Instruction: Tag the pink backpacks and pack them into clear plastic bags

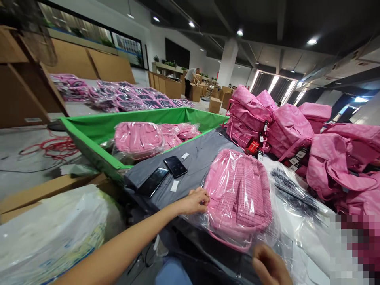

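A pink backpack (237,194) lies on the dark grey table cover (196,158) inside a clear plastic bag (274,227). My left hand (196,201) is at the backpack's left side, its fingers closed on the edge of the plastic. Near the bag's lower right end is my right hand (270,265), slightly blurred, with curled fingers. Whatever lies within those fingers is hidden. Two black phones, one flat phone (175,166) and another phone (152,182), rest left of the backpack.
Unbagged pink backpacks (292,126) are heaped at the right beside flat clear bags (297,194). A green-lined bin (89,126) behind the table holds bagged backpacks (139,138). Cardboard boxes (215,105) and a person (190,81) are farther back. A white sack (56,221) sits lower left.
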A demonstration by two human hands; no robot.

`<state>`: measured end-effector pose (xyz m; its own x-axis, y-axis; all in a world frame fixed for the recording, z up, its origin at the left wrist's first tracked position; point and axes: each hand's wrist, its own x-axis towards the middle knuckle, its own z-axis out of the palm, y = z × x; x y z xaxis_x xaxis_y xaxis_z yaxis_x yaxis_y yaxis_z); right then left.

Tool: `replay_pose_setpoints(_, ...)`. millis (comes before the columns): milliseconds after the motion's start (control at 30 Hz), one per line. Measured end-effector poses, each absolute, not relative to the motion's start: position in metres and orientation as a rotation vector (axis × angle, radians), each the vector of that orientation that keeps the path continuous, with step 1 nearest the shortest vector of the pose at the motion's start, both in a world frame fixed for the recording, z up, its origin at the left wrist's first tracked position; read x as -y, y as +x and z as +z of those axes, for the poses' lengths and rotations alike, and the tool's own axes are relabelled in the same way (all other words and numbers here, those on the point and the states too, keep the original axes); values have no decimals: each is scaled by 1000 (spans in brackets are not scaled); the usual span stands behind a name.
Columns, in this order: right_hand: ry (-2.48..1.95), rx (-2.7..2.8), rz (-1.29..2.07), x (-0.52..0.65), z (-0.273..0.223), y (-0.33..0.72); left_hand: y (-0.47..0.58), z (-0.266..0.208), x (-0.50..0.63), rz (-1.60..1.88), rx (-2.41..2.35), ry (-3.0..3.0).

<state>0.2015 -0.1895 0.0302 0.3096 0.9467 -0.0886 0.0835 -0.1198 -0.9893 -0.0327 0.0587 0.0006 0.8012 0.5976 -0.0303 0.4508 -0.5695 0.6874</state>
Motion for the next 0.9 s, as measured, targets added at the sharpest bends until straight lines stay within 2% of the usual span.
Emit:
replay_pose_setpoints(133,-1563,2076,841,76,65,170,-32,3,-57,269,-789,2277)
replay_pose_setpoints(233,-1753,2515,642,15,71,156,-32,6,-55,252,-787,2286)
replay_pose_setpoints(367,-1998,2502,473,-15,60,159,-32,11,-53,228,-785,2304)
replay_pose_setpoints(533,-2157,2379,90,13,62,168,-32,14,-57,186,-767,2331)
replay_pose_setpoints(733,-1520,2694,-102,72,22,155,-31,11,-60,180,-749,2352)
replay_pose_setpoints(900,-1576,2591,-11,77,7,149,-30,24,-68,236,-769,2325)
